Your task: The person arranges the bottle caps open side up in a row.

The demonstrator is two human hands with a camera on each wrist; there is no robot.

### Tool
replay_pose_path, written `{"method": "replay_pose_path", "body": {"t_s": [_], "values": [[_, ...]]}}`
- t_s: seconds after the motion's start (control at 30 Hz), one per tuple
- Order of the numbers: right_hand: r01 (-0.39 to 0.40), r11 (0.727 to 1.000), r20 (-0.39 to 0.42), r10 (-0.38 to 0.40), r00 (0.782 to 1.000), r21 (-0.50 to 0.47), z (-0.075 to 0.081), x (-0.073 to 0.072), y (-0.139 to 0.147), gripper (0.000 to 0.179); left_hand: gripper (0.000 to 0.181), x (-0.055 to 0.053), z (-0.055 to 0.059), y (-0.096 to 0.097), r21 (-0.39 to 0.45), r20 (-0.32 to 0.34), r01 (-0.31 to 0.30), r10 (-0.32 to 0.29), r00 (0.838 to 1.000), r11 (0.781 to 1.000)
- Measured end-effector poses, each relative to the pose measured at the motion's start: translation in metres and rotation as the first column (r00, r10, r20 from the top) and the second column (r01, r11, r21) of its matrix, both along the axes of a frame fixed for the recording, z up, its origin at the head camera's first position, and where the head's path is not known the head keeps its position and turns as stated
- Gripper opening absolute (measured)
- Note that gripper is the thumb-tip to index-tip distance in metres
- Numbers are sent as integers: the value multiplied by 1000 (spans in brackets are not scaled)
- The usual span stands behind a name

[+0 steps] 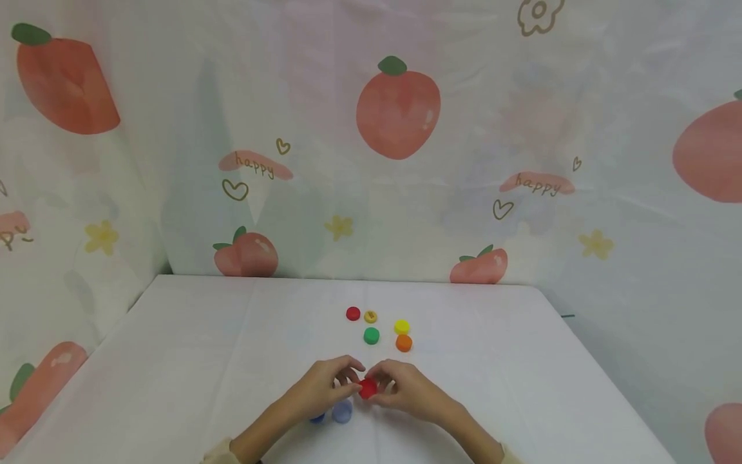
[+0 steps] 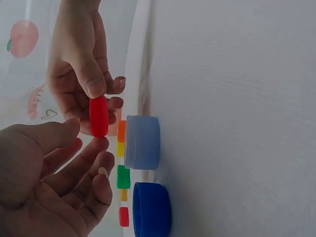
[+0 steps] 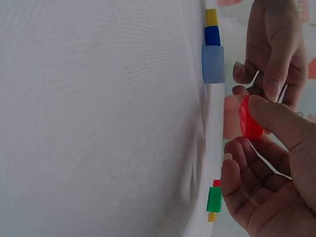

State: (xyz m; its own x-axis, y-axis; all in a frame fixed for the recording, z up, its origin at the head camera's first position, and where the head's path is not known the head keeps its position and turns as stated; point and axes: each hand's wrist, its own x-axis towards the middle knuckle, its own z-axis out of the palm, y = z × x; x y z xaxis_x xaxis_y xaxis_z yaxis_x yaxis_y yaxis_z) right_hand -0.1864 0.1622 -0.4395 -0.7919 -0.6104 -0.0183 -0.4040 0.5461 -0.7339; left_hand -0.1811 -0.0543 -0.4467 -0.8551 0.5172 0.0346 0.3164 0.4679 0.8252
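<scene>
My right hand (image 1: 413, 390) pinches a small red bottle cap (image 1: 368, 388) between thumb and fingers, held on edge above the white table. Close on its other side is my left hand (image 1: 321, 386), with loosely bent fingers; its fingertips are at the cap's edge, and whether they touch it I cannot tell. In the left wrist view, a pale blue cap (image 2: 143, 142) and a dark blue cap (image 2: 153, 210) stand on the table beyond the left fingers. The left hand partly covers the dark blue cap in the head view.
Farther back on the table (image 1: 191, 361) lie another red cap (image 1: 353, 314), a yellowish cap with a mark (image 1: 370, 316), a green cap (image 1: 371, 336), a yellow cap (image 1: 402, 327) and an orange cap (image 1: 404, 343). A printed curtain (image 1: 313, 96) hangs behind the table.
</scene>
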Motion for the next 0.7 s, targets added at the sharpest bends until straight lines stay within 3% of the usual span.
{"method": "replay_pose_path", "body": {"t_s": [0.1, 0.4, 0.7], "values": [[0, 1000, 7, 0, 1000, 16, 1, 2, 1, 29, 26, 1, -1, 0, -4, -16, 18, -18, 1000, 1000], [8, 996, 50, -12, 999, 94, -3, 5, -1, 31, 24, 2, -7, 2, -50, 22, 38, -37, 999, 998], [-24, 993, 30, 21, 999, 111, -5, 6, -2, 32, 16, 2, -8, 1, -77, -42, 74, -77, 996, 994]]}}
